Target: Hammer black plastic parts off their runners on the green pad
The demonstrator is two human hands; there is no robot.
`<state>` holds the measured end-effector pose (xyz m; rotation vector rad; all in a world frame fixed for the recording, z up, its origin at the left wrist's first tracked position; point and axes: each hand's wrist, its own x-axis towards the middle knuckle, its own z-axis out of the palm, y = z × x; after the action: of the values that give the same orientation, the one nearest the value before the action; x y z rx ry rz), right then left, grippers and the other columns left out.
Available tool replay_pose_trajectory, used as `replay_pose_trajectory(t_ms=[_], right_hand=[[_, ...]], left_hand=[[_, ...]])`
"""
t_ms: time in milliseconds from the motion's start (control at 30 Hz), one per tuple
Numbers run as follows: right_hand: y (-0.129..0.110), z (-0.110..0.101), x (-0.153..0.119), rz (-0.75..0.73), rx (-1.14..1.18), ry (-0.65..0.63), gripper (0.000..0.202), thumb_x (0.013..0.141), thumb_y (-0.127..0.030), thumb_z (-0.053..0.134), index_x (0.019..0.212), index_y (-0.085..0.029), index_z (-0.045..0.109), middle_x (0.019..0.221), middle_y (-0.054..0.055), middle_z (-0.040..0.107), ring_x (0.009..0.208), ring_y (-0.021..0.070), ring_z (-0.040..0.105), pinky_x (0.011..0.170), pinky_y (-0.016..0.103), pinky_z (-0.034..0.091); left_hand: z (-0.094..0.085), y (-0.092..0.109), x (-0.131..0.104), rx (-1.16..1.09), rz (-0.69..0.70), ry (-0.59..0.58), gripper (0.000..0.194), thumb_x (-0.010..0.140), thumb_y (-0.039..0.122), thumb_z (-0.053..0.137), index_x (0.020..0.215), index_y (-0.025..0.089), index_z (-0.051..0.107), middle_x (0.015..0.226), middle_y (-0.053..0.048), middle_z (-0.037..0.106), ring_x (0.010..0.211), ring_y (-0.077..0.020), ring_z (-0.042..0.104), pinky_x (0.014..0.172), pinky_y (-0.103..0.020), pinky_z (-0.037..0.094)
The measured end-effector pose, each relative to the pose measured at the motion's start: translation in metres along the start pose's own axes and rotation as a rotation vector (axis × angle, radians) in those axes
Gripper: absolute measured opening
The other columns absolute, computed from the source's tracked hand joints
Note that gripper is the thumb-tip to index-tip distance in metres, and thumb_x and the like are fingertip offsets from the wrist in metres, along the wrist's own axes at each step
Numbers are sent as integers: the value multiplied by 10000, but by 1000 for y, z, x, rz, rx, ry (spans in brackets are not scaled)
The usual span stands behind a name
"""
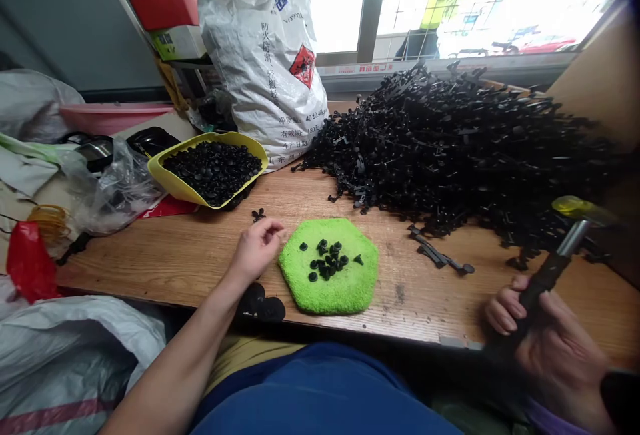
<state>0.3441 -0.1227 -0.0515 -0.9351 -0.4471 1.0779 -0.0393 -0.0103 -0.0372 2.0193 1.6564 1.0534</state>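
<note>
My left hand (259, 246) is at the left edge of a green fuzzy hexagonal pad (300, 298), fingers curled together; whatever they may hold is hidden. Several small black plastic pieces (330, 265) with round heads lie on the pad, mostly bunched near its middle. At the right, my right hand (555, 335) grips a hammer (547, 275) by its black handle. Its metal shaft points up and its yellow head is blurred. Between the pad and that hand, long thin black pieces (437, 255) rest on the wooden table (400, 315).
A large heap of black plastic parts (450, 141) covers the table's back right. A yellow scoop-shaped container (170, 185) full of small black pieces stands at the back left, beside a tall white sack (250, 55). Black discs (270, 309) lie at the front edge.
</note>
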Motion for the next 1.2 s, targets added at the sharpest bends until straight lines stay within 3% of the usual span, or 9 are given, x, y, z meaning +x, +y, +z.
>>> replay_pose_trajectory(t_ms=[67,133,267,367,533,733,867,1100,1200], right_hand=[[1,-1,0,4,15,9,74,740,-260,573,753,-188,572,554,-17,313,451,95,309,350,192,327],[2,-3,0,11,30,26,56,739,-239,575,759,-187,576,572,-15,313,463,93,312,352,187,334],[3,-6,3,25,30,19,89,700,-251,612,746,-185,573,570,-12,332,464,98,341,361,204,349],[4,-7,5,-14,11,-50,120,684,-271,629,749,-193,564,525,-21,348,426,100,354,352,213,315],[4,-8,6,-34,-14,-92,128,714,-298,606,785,-214,539,520,-37,377,409,97,371,377,216,299],[3,-9,4,-28,-16,-93,137,737,-310,590,812,-209,537,522,-42,383,413,91,372,377,196,306],[1,-8,2,-25,-15,-90,133,724,-294,597,790,-195,537,514,-33,389,416,92,382,377,192,331],[1,-1,-2,-50,-16,-3,126,708,-266,609,776,-173,558,568,-25,340,469,89,333,377,180,335],[2,0,-4,-11,-12,56,94,733,-255,585,786,-179,566,603,-23,306,496,92,315,393,190,322]], left_hand=[[-17,-15,2,113,-66,168,244,800,358,460,855,163,597,743,-34,615,616,-143,537,588,-240,419],[-35,-29,8,256,-60,195,296,782,362,468,948,153,596,852,-64,626,688,-168,564,654,-270,444],[-55,-47,23,453,152,-134,633,716,416,547,1273,139,435,1296,-137,468,1145,-272,452,953,-374,355],[-47,-53,32,560,159,-271,699,722,439,537,1333,144,367,1331,-145,443,1202,-307,397,977,-436,308],[-25,-65,38,651,190,-192,379,776,220,422,1112,217,595,1136,-87,585,1041,-254,522,841,-380,376],[-32,-54,25,778,331,-17,259,796,246,471,866,285,718,934,-72,587,902,-267,512,721,-363,380],[-34,-46,7,713,346,43,319,831,228,454,1073,290,652,825,-42,543,692,-168,523,578,-269,387],[-31,-58,-9,421,427,-117,374,828,97,387,1061,224,650,1025,-67,572,912,-164,563,748,-262,455],[-38,-58,-11,227,291,-28,363,830,122,384,1103,192,613,1046,-71,590,919,-158,575,799,-268,454]])
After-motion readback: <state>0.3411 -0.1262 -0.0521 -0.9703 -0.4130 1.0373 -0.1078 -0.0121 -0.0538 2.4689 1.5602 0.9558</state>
